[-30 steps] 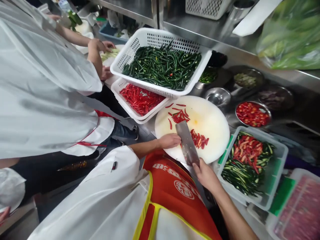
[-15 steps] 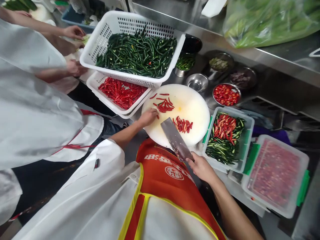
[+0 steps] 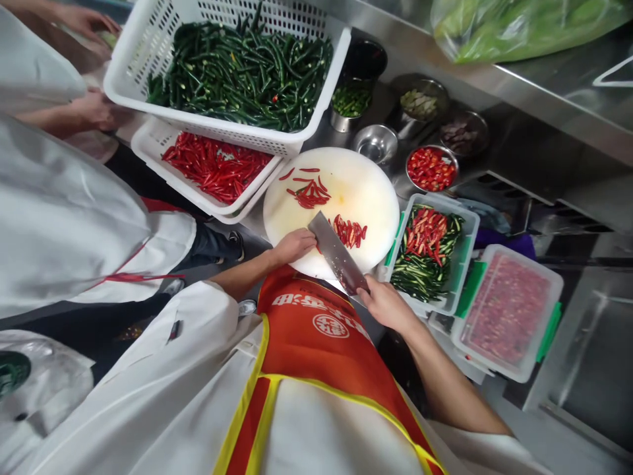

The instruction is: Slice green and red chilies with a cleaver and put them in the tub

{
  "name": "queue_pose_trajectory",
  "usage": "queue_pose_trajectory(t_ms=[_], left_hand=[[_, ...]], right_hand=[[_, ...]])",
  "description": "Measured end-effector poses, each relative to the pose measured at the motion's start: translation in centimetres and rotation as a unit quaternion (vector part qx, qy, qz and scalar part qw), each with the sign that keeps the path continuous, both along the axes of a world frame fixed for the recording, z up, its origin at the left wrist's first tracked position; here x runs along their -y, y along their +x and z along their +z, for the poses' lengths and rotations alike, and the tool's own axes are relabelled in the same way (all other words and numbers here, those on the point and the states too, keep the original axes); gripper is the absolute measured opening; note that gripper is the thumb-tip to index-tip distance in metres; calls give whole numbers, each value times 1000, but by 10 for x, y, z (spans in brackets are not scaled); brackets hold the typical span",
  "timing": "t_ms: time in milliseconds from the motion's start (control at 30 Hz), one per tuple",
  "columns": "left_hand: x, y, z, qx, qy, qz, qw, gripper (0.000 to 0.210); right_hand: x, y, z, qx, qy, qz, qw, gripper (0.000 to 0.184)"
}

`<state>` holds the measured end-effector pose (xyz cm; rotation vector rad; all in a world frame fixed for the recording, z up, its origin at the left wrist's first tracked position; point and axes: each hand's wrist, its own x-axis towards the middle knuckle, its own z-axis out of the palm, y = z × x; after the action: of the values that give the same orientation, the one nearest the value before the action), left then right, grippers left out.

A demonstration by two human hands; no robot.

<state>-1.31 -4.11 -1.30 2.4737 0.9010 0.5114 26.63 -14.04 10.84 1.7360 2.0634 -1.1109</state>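
My right hand [image 3: 388, 302] is wrapped round the handle of a cleaver [image 3: 339, 256], whose broad blade slants over the near part of a round white cutting board [image 3: 380, 198]. Against the blade's left side, my left hand [image 3: 295, 245] has its fingers closed on a red chili; only a bit of it shows at the fingertips. Right of the blade lies a row of sliced red chilies [image 3: 350, 231]. A small heap of whole red chilies [image 3: 309, 194] sits farther back on the board, with a few single ones beside it.
A white basket of green chilies [image 3: 242, 79] and a tub of red chilies [image 3: 217, 165] stand left. Right are a box of cut chilies [image 3: 430, 247], a lidded box [image 3: 509, 310] and metal bowls, one with chopped red pepper [image 3: 432, 168]. A co-worker [image 3: 64, 218] stands close left.
My left hand has moved toward the near side of the board, up against the cleaver blade, with the chili. The whole view has shifted; the cleaver stays in my right hand.
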Motion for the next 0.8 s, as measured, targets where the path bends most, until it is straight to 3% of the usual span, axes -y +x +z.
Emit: queue_pose_trajectory(t_ms=[233, 400, 533, 633, 733, 800], left_hand=[[2, 0, 2, 10, -16, 17, 1000, 35], [-3, 3, -9, 8, -13, 21, 1000, 36], [1, 7, -6, -35, -27, -34, 998, 32], [-2, 5, -1, -80, -16, -56, 995, 32], [-5, 3, 6, -108, 5, -34, 994, 28], [-3, 4, 10, -107, 14, -20, 994, 25]], right_hand=[[-7, 9, 17, 9, -20, 54, 998, 20], [-20, -23, -18, 17, 19, 27, 999, 19], [-22, -25, -40, -23, 30, 18, 999, 19], [-28, -11, -53, -30, -20, -20, 999, 21], [-34, -1, -64, -72, -102, -55, 991, 28], [-33, 2, -68, -90, -115, -76, 986, 36]])
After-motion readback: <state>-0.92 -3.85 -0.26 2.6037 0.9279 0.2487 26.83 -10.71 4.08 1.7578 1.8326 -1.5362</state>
